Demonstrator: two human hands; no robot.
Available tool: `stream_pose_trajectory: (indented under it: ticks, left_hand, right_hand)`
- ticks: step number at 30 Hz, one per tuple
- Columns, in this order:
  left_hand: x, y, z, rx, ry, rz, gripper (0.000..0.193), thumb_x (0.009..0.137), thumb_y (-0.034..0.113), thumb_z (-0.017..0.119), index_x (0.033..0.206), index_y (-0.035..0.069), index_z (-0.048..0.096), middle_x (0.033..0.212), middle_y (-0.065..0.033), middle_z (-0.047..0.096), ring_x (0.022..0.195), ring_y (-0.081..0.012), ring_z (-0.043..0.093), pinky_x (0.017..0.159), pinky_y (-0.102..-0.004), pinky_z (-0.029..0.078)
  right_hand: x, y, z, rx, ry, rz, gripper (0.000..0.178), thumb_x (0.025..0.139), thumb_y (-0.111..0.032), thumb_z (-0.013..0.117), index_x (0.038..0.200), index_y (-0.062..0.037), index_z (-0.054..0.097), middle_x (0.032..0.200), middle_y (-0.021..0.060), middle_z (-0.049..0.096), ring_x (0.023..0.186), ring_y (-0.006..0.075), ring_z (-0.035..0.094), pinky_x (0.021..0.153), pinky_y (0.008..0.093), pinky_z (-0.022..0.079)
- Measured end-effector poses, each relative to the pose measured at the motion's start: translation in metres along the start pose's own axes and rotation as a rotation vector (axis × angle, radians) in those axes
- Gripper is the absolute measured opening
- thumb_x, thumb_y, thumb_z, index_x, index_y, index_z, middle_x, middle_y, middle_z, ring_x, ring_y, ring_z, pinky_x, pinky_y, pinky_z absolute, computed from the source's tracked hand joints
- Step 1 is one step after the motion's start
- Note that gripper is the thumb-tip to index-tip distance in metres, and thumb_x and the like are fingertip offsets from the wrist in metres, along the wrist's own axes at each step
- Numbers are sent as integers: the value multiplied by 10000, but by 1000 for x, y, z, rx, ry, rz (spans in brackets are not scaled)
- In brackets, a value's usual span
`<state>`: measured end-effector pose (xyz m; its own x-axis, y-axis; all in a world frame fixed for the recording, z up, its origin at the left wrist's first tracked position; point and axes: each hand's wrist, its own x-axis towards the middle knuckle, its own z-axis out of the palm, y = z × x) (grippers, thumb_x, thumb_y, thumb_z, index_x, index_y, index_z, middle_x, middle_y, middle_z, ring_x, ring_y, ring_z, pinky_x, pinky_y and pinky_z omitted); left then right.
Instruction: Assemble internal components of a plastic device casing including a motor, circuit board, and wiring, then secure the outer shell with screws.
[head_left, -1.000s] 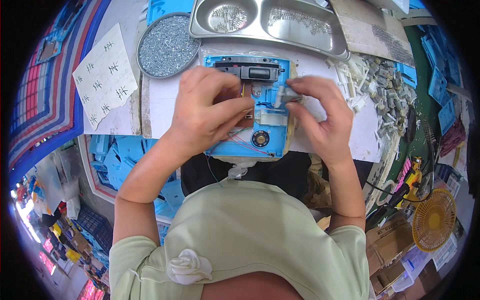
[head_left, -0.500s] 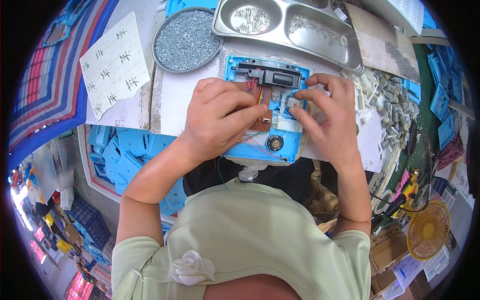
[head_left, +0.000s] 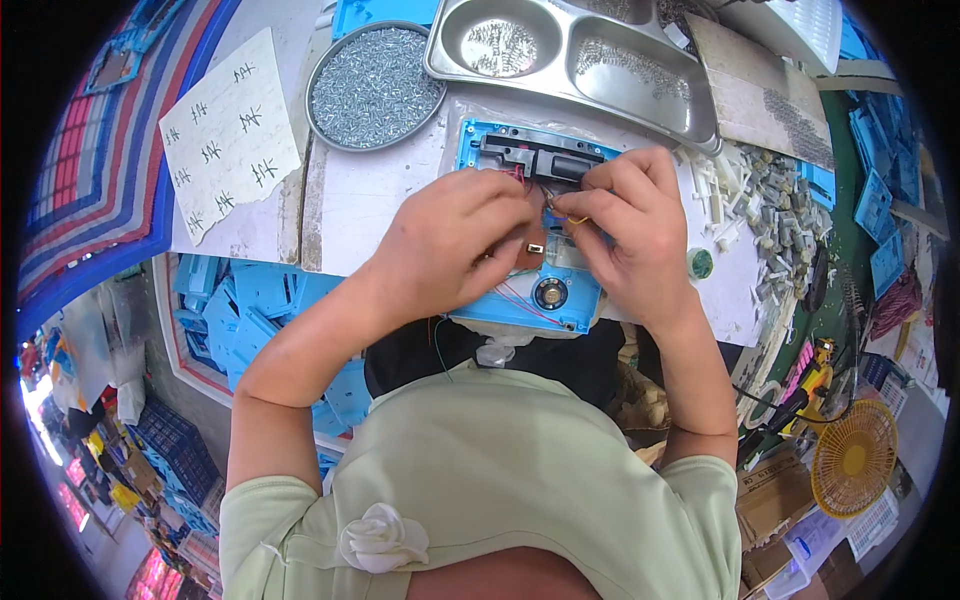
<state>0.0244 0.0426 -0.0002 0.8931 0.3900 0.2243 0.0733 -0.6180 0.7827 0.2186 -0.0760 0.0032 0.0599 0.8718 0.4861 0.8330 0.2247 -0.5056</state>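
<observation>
A blue plastic housing point(head_left: 588, 292) lies in front of me, with a long black part point(head_left: 560, 165) along its far side and a round speaker point(head_left: 550, 293) at its near side. Over the left half of the housing, my left hand point(head_left: 455, 232) is closed, its curled fingertips at a brown circuit board point(head_left: 527, 260); what they pinch is hidden. My right hand point(head_left: 632, 215) reaches in from the right, thumb and fingers pinching a thin yellow wire point(head_left: 577, 220) near the middle. Red wires point(head_left: 520, 303) run between board and speaker.
A round tray of small metal pins point(head_left: 375, 88) and a steel compartment tray point(head_left: 640, 120) stand beyond the housing. Grey and white small parts point(head_left: 770, 215) are heaped at right, near a green round object point(head_left: 700, 263). Blue housings point(head_left: 245, 320) fill a bin at lower left.
My right hand has moved left, from a grey part at the housing's right side to the yellow wire at its middle. My left fingers have curled in more. The green round object is now uncovered.
</observation>
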Motion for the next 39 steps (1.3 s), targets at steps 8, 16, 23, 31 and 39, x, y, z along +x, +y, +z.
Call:
stream_pose_trajectory:
  ticks: [8, 16, 23, 31, 39]
  left_hand:
    - [7, 9, 13, -135, 195, 43, 223, 867, -24, 720, 1081, 28, 686, 1046, -118, 685, 763, -197, 705, 615, -297, 551]
    - [41, 18, 14, -142, 5, -56, 206, 904, -11, 710, 1110, -16, 714, 943, -80, 718, 735, -126, 720, 637, -251, 589]
    - [43, 22, 6, -321, -58, -267, 154, 922, 9, 702, 1069, -29, 724, 875, -55, 713, 765, -93, 710, 649, -251, 605]
    - [45, 27, 10, -434, -33, -421, 50, 937, 27, 701, 968, -12, 705, 840, -48, 707, 697, -84, 663, 594, -247, 555]
    - [43, 20, 25, -67, 18, 43, 93, 890, 5, 724, 982, 3, 708, 819, -97, 682, 631, -180, 656, 582, -288, 519]
  right_hand:
    - [-14, 7, -6, 233, 124, 222, 189, 696, -27, 832, 851, -68, 733, 839, 64, 620, 848, 249, 574, 725, 348, 469]
    - [-18, 14, -2, 474, 180, 379, 150, 715, -40, 844, 809, -38, 728, 807, 55, 636, 809, 200, 570, 730, 328, 450]
    - [-17, 18, -8, 572, 125, 470, 152, 715, -43, 851, 799, -26, 725, 801, 52, 636, 819, 197, 574, 754, 323, 443]
    - [-29, 19, -8, 470, 151, 365, 169, 688, -42, 865, 814, -47, 752, 799, 49, 632, 826, 210, 559, 743, 323, 442]
    - [-34, 13, -20, 250, 164, 241, 182, 694, -71, 865, 853, -77, 774, 803, 46, 637, 819, 227, 558, 719, 337, 460]
